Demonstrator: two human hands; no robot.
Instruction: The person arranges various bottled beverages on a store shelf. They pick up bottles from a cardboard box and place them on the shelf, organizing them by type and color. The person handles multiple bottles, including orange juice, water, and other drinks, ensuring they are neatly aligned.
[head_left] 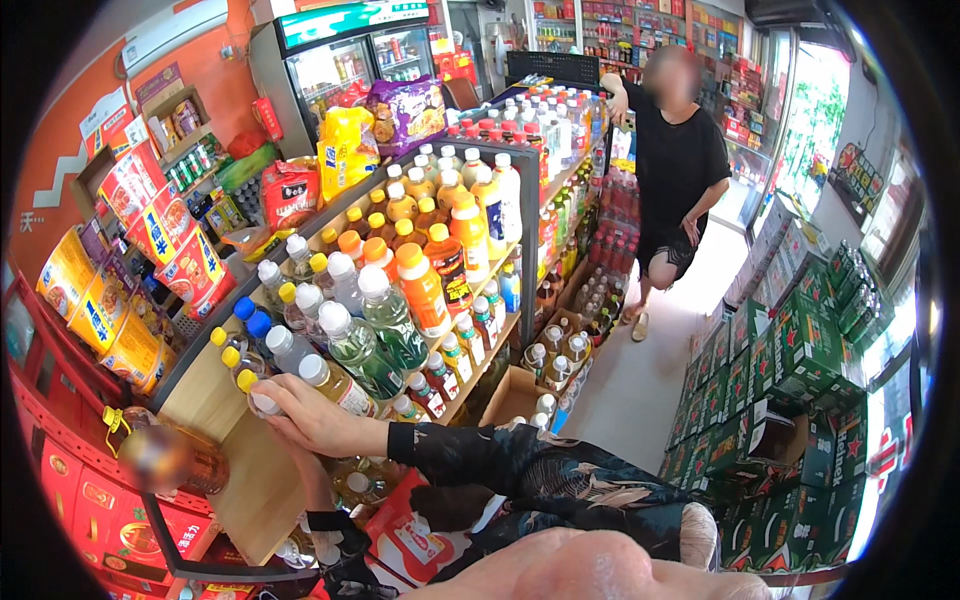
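Observation:
My right hand [322,415] reaches across the front end of the top shelf [210,400]. Its fingers close round the top of a bottle [264,404], of which only a pale cap end shows. Just below it is my left hand [308,472], partly covered by the right; its fingers are hidden, and I cannot tell whether they touch the same bottle. Right behind stand yellow-capped bottles [236,360], a white-capped bottle [290,350] and a bottle of pale yellow drink [338,384]. Larger clear green bottles [358,345] rise to their right.
Orange drink bottles [422,290] fill the shelf farther back. Left are hanging instant noodle tubs [165,230] and a big oil bottle [205,468]. Green beer cartons [790,345] line the right side. A person in black [680,160] stands in the aisle [620,370].

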